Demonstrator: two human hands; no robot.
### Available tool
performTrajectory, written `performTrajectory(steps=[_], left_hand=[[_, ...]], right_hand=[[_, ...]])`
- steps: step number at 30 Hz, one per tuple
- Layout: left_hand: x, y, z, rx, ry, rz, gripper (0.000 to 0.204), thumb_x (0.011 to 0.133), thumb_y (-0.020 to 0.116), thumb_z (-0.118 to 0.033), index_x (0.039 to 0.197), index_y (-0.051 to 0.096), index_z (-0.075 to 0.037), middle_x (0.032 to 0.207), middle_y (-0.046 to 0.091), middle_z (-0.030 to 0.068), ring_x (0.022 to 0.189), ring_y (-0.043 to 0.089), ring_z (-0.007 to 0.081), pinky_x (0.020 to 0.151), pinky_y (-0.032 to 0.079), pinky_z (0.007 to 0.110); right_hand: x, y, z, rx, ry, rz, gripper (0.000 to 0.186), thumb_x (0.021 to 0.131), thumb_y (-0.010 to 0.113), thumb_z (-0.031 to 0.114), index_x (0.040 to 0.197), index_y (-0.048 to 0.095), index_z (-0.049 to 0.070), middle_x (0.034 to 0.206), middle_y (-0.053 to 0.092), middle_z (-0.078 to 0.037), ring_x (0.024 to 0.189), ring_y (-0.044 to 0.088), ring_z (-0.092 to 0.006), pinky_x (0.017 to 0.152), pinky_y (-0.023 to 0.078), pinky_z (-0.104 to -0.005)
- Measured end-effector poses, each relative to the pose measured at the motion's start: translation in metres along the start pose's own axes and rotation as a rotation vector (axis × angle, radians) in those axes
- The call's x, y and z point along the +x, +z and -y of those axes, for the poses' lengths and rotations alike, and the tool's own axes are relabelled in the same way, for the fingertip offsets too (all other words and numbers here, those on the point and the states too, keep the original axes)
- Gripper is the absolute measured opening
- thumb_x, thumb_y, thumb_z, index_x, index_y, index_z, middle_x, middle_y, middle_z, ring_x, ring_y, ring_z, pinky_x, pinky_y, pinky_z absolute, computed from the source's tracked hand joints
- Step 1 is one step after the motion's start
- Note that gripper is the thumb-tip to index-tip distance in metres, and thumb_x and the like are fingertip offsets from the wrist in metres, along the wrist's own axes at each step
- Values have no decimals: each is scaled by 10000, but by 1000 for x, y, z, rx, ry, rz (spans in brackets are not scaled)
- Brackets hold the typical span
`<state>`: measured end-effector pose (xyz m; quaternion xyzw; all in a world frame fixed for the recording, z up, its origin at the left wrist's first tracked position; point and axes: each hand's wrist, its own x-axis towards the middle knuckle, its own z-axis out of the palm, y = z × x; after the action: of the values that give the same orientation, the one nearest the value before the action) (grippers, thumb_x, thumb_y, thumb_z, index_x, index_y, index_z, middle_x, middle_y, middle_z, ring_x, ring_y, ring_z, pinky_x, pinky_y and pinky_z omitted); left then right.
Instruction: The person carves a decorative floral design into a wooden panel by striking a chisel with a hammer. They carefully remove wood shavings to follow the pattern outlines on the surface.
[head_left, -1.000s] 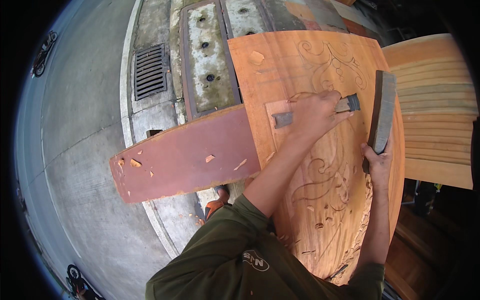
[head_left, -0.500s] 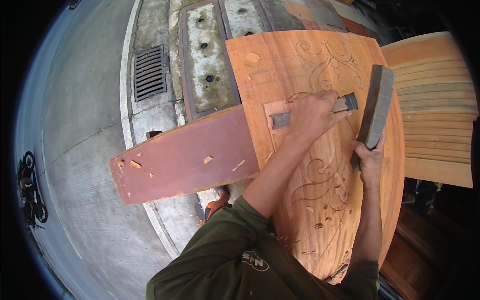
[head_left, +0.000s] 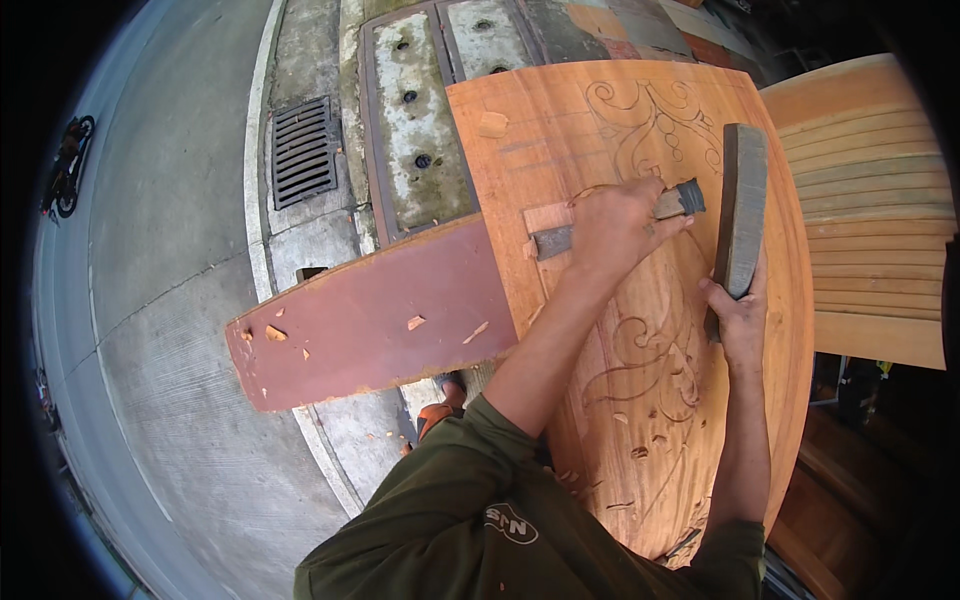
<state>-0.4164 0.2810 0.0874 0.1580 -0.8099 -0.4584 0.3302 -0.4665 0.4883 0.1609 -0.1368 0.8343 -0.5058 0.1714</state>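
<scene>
My left hand [head_left: 618,222] is wrapped around a chisel [head_left: 553,242] lying low across an orange-brown wooden panel [head_left: 545,120]. The flat grey blade touches the wood beside a pale, freshly cut strip [head_left: 546,217], and a small chip sits at its edge. Dark wrapping covers the handle's end, which points right. In my right hand [head_left: 740,318] is a long, grey-brown wooden block [head_left: 744,205], gripped near its lower end and raised just right of the chisel handle. Scrollwork [head_left: 650,120] is carved into the panel above and below my left hand.
Wood chips lie on the panel and on a reddish-brown board [head_left: 380,315] jutting out to the left. A slatted wooden piece [head_left: 870,210] stands at the right. Beyond are a drain grate [head_left: 304,152], pavement, and a motorbike [head_left: 68,168] on the road.
The wooden block has swung slightly left, nearer the chisel handle. The chisel has shifted a little left, and a chip now shows at its blade. A different motorbike position appears on the road.
</scene>
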Motion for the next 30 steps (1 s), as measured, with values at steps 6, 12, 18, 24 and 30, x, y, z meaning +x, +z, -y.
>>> performTrajectory(steps=[6, 12, 18, 24, 30], left_hand=[[-11, -6, -21, -10, 90, -171, 420, 841, 869, -429, 924, 701, -53, 828, 719, 150, 766, 732, 363, 666, 570, 473], [19, 20, -24, -49, 119, 58, 479, 792, 908, -473, 982, 777, -54, 872, 769, 120, 793, 751, 346, 659, 587, 439], [27, 34, -10, -61, 161, -8, 521, 742, 929, -513, 934, 775, -54, 808, 755, 112, 776, 742, 343, 655, 586, 461], [28, 27, -12, -113, 180, 53, 546, 712, 936, -541, 932, 782, -65, 792, 751, 100, 761, 748, 328, 641, 584, 453], [32, 26, 1, -51, 172, -19, 553, 717, 936, -537, 940, 787, -54, 769, 741, 107, 722, 746, 324, 618, 577, 447]], right_hand=[[-24, -11, -16, -148, -136, -13, 940, 852, 741, -99, 1687, 342, 67, 1334, 631, -77, 1183, 618, -162, 1001, 509, -315], [-27, -31, -2, 63, -61, -191, 855, 880, 798, 6, 1627, 386, 69, 996, 636, -38, 797, 623, -128, 724, 544, -304], [7, -69, 19, 125, -206, -293, 639, 917, 790, 68, 1473, 477, 56, 964, 640, -67, 762, 647, -166, 687, 545, -328], [36, -64, 36, 299, -176, -372, 466, 923, 796, 127, 1294, 521, 68, 982, 635, -83, 754, 662, -186, 656, 550, -339], [46, -48, 34, 309, -169, -318, 468, 917, 789, 103, 1294, 514, 71, 975, 645, -89, 753, 671, -190, 647, 557, -337]])
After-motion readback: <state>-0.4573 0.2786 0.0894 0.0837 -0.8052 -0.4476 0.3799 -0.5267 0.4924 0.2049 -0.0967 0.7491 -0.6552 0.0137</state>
